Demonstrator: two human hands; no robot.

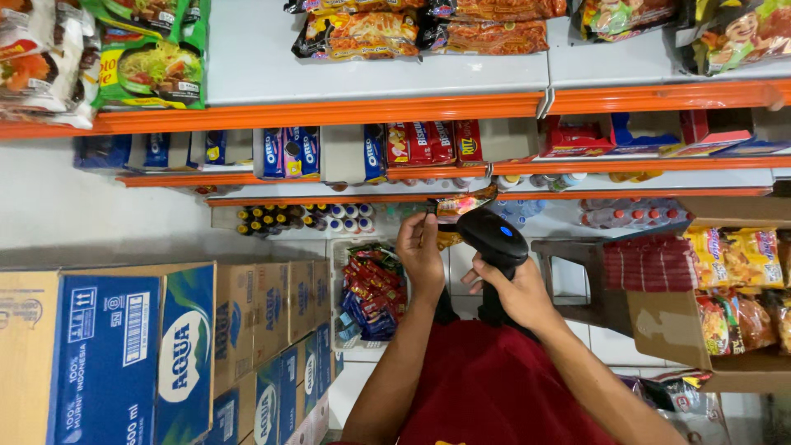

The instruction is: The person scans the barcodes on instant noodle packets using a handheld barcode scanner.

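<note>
shop aisle seen from above, orange-edged shelves (329, 110) stacked with noodle packs and biscuit boxes, a row of blue-and-white cartons (165, 346) along one side; the step in hand looks like scanning; the left hand (420, 251) has thumb and fingers pinched on a small snack packet (461, 204), held up just past the fingertips, and the right hand (519, 292) is wrapped tight round the grip of a black barcode scanner (493, 235) whose head sits right beside the left fingers, nose toward the packet; my guess is the next bit needs the packet's code side turned square to the scanner's window, keeping the two close; hard to make out: the packet itself is mostly hidden behind the scanner head and the fingers, so i can't tell its full shape or which face shows; the right index finger is tucked behind the handle, can't tell if it's on the trigger; a white basket of sachets (371, 292) sits beyond the left wrist, a brown stool (581, 276) past the right knuckles
</note>
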